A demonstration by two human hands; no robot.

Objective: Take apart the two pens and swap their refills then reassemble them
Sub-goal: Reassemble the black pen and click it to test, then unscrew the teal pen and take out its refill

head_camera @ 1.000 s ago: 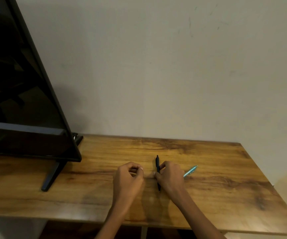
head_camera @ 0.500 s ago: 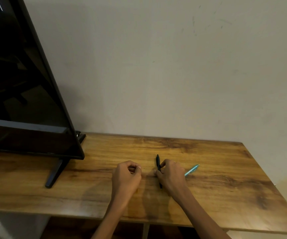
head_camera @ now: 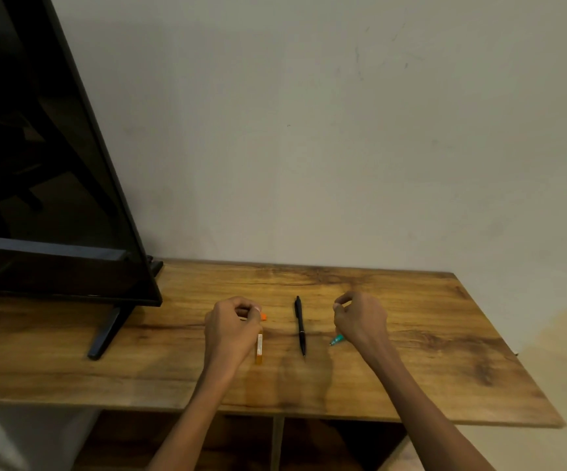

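Note:
A black pen [head_camera: 300, 326] lies on the wooden table [head_camera: 428, 351] between my hands, pointing toward me. My left hand [head_camera: 232, 331] is curled to its left, with a small orange piece [head_camera: 263, 317] showing at the fingertips. An amber pen barrel with a white label [head_camera: 259, 348] sticks out below that hand's edge. My right hand [head_camera: 360, 317] hovers right of the black pen, thumb and forefinger pinched; whether they hold anything is not visible. A teal pen [head_camera: 336, 339] lies under the right hand, with only its tip showing.
A large black TV screen [head_camera: 54, 198] stands at the left on a slanted black foot [head_camera: 105, 334]. A plain wall rises right behind the table. The table's front edge is close to my forearms, with an open shelf space below.
My hands were pressed together over the black pen; they have now pulled apart to either side. The orange parts now show at my left hand. The teal pen is now mostly covered.

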